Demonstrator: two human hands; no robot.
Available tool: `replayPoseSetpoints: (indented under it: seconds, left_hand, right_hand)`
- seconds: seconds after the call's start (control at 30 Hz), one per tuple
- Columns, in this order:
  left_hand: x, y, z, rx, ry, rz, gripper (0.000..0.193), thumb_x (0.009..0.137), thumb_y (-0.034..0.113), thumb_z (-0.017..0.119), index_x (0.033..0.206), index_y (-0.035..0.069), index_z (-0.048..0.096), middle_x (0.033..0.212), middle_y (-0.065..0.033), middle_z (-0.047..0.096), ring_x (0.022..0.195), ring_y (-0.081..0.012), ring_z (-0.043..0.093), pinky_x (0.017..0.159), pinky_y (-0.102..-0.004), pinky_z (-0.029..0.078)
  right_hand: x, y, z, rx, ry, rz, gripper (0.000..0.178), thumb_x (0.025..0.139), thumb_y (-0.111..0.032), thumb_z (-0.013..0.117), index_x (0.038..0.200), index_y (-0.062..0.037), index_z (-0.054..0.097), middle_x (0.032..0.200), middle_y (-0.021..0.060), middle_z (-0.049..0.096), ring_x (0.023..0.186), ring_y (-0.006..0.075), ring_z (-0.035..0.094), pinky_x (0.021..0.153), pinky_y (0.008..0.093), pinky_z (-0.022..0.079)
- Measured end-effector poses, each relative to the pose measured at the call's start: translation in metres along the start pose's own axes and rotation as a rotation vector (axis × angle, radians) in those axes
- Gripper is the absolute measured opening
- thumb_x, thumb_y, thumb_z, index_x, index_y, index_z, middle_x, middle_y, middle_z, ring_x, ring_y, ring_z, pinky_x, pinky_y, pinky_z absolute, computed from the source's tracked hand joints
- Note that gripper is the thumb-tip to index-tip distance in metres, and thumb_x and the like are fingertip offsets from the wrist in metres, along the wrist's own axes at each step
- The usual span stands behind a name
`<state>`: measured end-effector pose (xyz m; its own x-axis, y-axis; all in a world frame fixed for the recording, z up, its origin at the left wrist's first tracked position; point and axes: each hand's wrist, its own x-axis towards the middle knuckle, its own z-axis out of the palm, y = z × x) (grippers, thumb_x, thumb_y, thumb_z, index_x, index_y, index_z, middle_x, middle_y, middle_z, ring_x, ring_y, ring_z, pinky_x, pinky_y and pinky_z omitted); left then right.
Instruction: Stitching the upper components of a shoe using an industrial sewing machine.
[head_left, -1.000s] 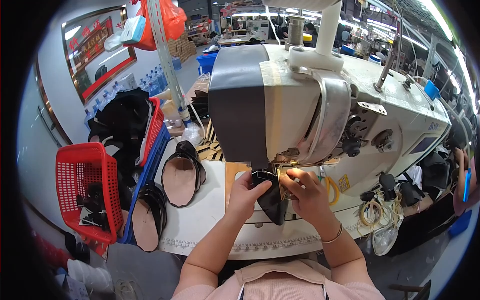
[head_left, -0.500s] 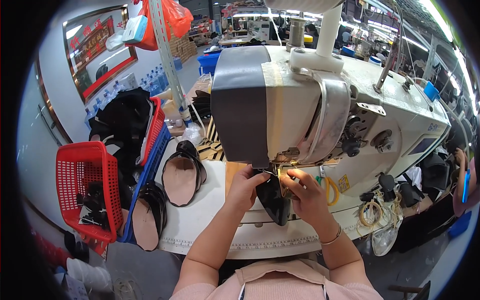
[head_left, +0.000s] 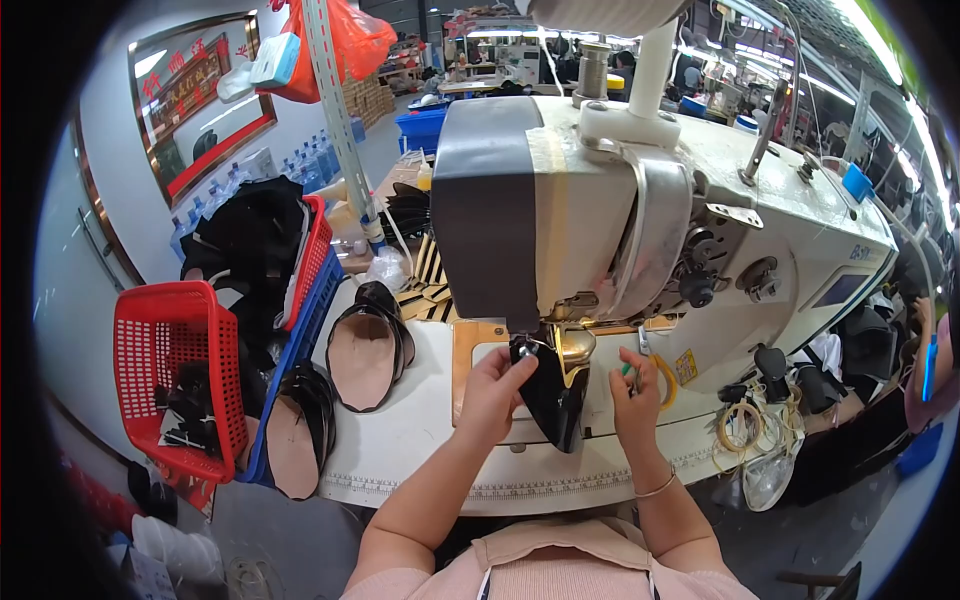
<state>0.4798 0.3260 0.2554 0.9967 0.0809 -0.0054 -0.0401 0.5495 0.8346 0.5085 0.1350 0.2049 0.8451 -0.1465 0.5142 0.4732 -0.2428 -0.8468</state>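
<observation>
A glossy black shoe upper [head_left: 552, 405] lies under the head of the sewing machine [head_left: 585, 210], its pointed end toward me. At its left edge, near the presser foot, my left hand [head_left: 490, 395] pinches it between thumb and fingers. To the right of the upper, my right hand [head_left: 637, 392] is raised off it, fingers closed around a small green-handled tool [head_left: 627, 369] whose kind is mostly hidden. Just beyond that hand, yellow-handled scissors [head_left: 664, 382] rest on the machine bed. A gold-coloured metal guide [head_left: 575, 345] sits beside the needle area.
Stacked black uppers with pinkish linings [head_left: 360, 360] lie left on the white table [head_left: 420, 450]. Farther left stand a red basket [head_left: 230, 390] of black scraps and a blue crate [head_left: 300, 360]. Tape rolls [head_left: 740, 427] hang at the table's right edge. Another person's arm shows far right.
My right hand has left the upper and moved right, taking hold of the green-handled tool by the scissors. My left hand has shifted slightly toward me, still gripping the upper.
</observation>
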Motion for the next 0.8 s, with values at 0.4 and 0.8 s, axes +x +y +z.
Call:
replayPoseSetpoints:
  seconds: [0.4, 0.8]
  left_hand:
    - [-0.023, -0.026, 0.030, 0.284, -0.042, -0.043, 0.019, 0.079, 0.018, 0.071, 0.073, 0.004, 0.060, 0.066, 0.0021, 0.059, 0.056, -0.0045, 0.051, 0.047, -0.0202, 0.037]
    - [-0.092, -0.091, 0.057, 1.579, -0.808, 0.798, 0.025, 0.073, 0.016, 0.055, 0.096, 0.008, 0.062, 0.090, -0.0060, 0.052, 0.084, -0.0226, 0.057, 0.063, -0.0361, 0.047]
  right_hand:
    - [-0.014, -0.016, -0.047, 0.820, -0.267, 0.852, 0.021, 0.089, -0.022, 0.059, 0.102, -0.0069, 0.055, 0.074, -0.0030, 0.050, 0.058, 0.0062, 0.043, 0.046, 0.0175, 0.031]
    - [-0.060, -0.036, -0.120, 0.485, -0.139, 0.400, 0.045, 0.081, -0.015, 0.061, 0.122, 0.0003, 0.050, 0.109, 0.0056, 0.057, 0.094, 0.0112, 0.055, 0.082, 0.0253, 0.046]
